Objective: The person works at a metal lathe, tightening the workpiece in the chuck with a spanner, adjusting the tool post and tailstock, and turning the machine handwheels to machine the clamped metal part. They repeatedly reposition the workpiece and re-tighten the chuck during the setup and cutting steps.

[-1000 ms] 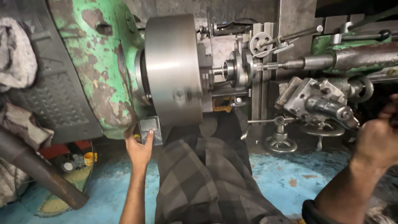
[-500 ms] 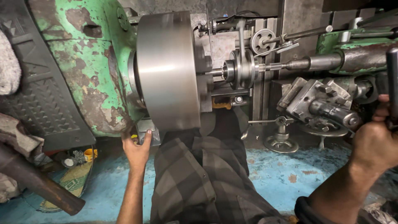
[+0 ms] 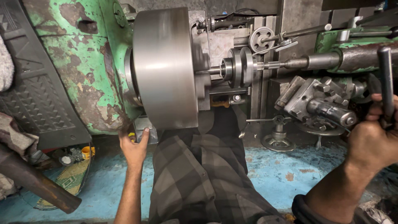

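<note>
Two bare hands are at work on an old green lathe. The left hand [image 3: 134, 147], at about seven o'clock in the view, reaches under the headstock [image 3: 78, 62], its fingers resting against a small grey control box [image 3: 145, 124] just below the large steel chuck [image 3: 166, 68]; whether it presses or merely touches cannot be told. The right hand [image 3: 371, 143], at four o'clock, is clenched around a dark upright lever [image 3: 386, 83] beside the tailstock [image 3: 352, 56].

Between chuck and tailstock, near the centre of the frame, a small ringed metal workpiece [image 3: 237, 66] sits on the spindle line, with a slim tool or centre from the tailstock barrel meeting its right face. The chuck's face looks smeared, which suggests it is turning, though this is a judgement. The tool post [image 3: 319, 99], at three o'clock, stands apart from the workpiece, its cutter not touching it.

By these signs the part is already mounted and supported, and the machine is being controlled; no cutting by the tool post appears under way. Below, a checked garment [image 3: 195, 174] covers the person's legs above a blue-painted floor [image 3: 273, 174], and a handwheel [image 3: 278, 139] stands near the bed.
</note>
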